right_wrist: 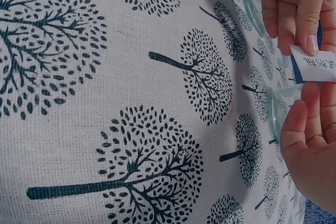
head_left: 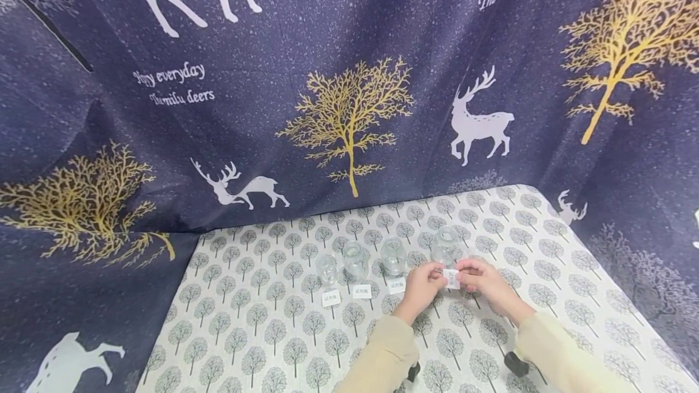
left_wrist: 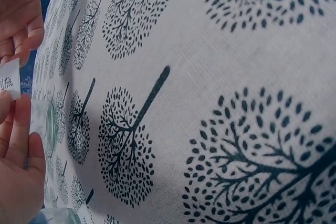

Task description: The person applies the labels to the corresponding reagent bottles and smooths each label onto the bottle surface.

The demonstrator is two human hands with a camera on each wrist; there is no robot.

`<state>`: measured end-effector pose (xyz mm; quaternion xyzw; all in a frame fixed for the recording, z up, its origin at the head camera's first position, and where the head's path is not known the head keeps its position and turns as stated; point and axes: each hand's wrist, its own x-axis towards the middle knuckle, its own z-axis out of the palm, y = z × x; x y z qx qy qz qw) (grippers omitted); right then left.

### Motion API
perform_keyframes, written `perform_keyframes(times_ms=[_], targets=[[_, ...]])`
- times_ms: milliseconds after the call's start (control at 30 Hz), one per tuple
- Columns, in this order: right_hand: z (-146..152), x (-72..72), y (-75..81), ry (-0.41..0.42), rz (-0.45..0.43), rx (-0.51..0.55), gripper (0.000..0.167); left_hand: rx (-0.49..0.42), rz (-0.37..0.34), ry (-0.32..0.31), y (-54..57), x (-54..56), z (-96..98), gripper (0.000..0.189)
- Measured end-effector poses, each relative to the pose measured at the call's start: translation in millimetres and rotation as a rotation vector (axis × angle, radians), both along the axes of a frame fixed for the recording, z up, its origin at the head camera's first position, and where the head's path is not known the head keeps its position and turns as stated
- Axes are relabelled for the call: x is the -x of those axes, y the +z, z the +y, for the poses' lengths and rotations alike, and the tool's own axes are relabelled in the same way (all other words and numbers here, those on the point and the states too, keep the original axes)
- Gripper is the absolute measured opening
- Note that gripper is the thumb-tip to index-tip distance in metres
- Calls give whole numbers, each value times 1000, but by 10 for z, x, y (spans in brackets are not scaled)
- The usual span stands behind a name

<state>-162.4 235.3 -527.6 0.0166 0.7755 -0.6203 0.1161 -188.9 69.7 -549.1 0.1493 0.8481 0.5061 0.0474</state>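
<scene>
Between both hands is a small white paper label with printed black characters. My left hand pinches its left side, the thumb lying on the face in the right wrist view. My right hand grips its right side, fingertips at the edge. Just behind the label stands a clear glass reagent bottle, upright, its lower part overlapped by the hands in the head view. In the left wrist view, the label and bottle show at the left edge.
Several more clear glass bottles stand in a row to the left, including one nearest my left hand. Labels lie before them: one at the left, one mid-row, one by my left hand. A dark patterned curtain hangs behind the table.
</scene>
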Motion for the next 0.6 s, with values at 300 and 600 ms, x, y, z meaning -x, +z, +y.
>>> perform_keyframes(times_ms=[300, 600], targets=[[-36, 3, -31, 12, 34, 52, 34, -10, -53, 13, 7, -11, 25, 24], [-51, -4, -17, -68, 66, -64, 30, -83, -146, 5, 77, -38, 17, 25]])
